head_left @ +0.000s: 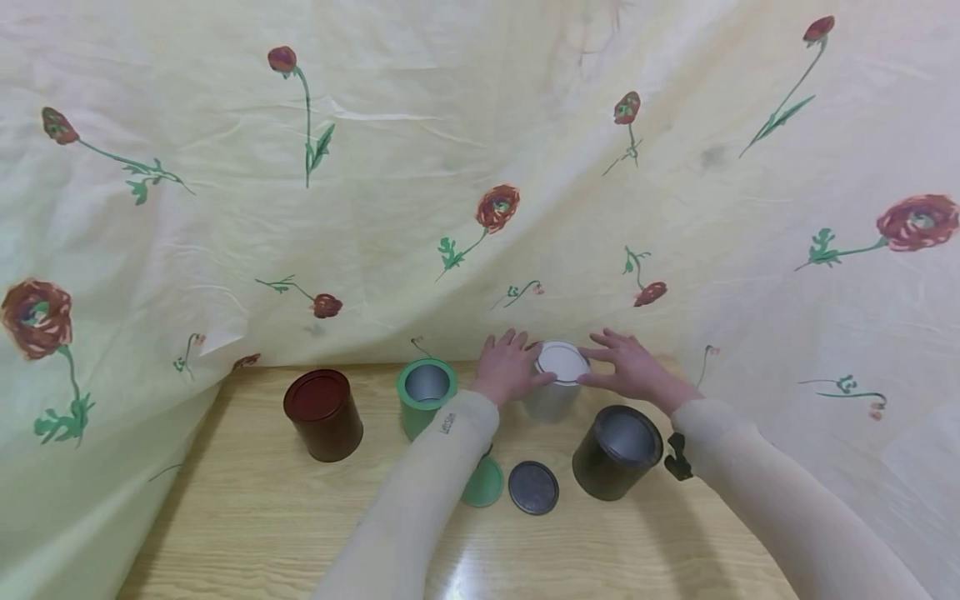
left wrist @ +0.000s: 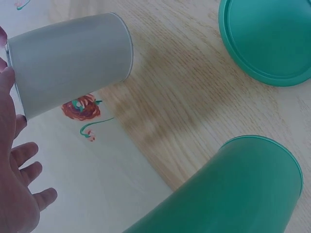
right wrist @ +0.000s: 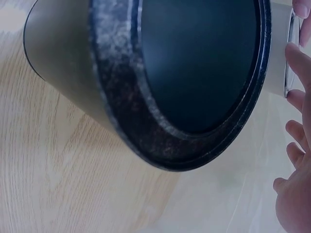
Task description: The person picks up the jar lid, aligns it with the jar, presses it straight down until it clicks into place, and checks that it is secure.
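A pale grey-white can (head_left: 550, 406) with a white lid (head_left: 564, 360) on top stands at the back of the table. My left hand (head_left: 512, 369) touches the lid's left edge with thumb and index finger, its other fingers spread. On the right edge, the thumb and index finger of my right hand (head_left: 633, 371) touch the rim in the same way. The left wrist view shows the can's smooth side (left wrist: 73, 63) with left fingertips along its rim. In the right wrist view, a dark open can (right wrist: 68, 58) covers much of the white one.
Left of the hands stand an open green can (head_left: 412, 419) and a dark red lidded can (head_left: 330, 427). The dark can (head_left: 600, 467) is below my right hand. A green lid (head_left: 486, 485) and a black lid (head_left: 534, 488) lie in front. Flowered cloth (head_left: 390, 208) hangs behind.
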### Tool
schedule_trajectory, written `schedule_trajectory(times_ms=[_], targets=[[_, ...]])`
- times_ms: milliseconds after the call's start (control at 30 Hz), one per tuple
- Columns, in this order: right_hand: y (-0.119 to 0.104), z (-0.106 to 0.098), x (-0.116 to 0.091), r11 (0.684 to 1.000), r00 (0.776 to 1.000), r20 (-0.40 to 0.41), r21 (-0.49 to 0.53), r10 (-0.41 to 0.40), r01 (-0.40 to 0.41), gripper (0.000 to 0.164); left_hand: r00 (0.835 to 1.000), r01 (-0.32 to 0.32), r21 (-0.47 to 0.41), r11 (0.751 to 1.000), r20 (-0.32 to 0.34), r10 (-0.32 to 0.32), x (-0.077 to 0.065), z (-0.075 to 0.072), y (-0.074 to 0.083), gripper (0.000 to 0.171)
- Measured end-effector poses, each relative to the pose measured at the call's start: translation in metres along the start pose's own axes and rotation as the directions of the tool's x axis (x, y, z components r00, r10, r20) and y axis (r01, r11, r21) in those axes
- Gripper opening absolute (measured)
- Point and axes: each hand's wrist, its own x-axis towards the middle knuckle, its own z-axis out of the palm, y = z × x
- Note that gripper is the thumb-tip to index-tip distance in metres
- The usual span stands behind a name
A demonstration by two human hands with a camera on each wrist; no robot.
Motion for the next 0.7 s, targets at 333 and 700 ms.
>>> schedule_trajectory(times_ms=[333, 700], targets=[[0.0005, 0.0034, 0.0017, 1.0, 1.0, -0.025, 0.001, 0.006, -0.006, 0.067, 1.0, -0.012, -0.005, 1.0, -0.009, 0.012, 0.0008, 0.0007, -0.0004, 0.077], [-0.0053, 0.0047, 0.0047, 1.0, 0.999, -0.045, 0.002, 0.001, -0.001, 0.071, 1.0, -0.015, -0.014, 1.0, -0.009, 0.015, 0.0031, -0.0024, 0.0045, 0.077]])
